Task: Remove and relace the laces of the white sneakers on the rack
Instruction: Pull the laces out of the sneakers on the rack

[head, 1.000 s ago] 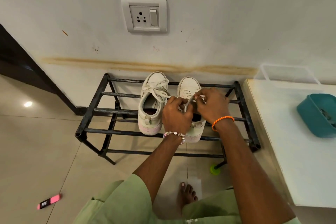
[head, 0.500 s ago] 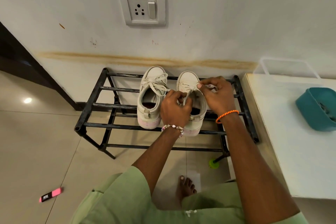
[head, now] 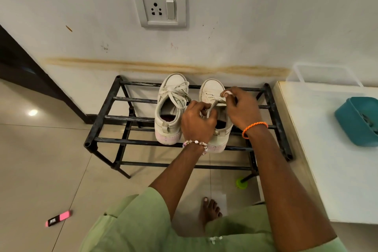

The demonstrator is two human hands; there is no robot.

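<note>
Two white sneakers stand side by side on the top bars of a black metal rack [head: 106, 118], toes to the wall. The left sneaker [head: 170, 108] is fully laced with a tied bow. Both hands work over the right sneaker [head: 210, 92]. My left hand [head: 197, 122] pinches a strand of its white lace [head: 211, 108] near the tongue. My right hand [head: 241, 108] pinches the lace further up, near the toe end of the eyelets. Most of that shoe's lacing is hidden by my fingers.
A white counter [head: 337, 159] stands right of the rack, with a teal basin [head: 360, 120] and a clear tray [head: 323, 75] on it. A wall socket [head: 159, 6] is above. On the tiled floor lie a pink marker [head: 58, 218] and a green foot cap [head: 241, 183]; my bare foot [head: 210, 208] is below.
My right hand has moved up from the shoe's middle toward the toe, drawing the lace along. My left hand stays at the tongue, holding its strand.
</note>
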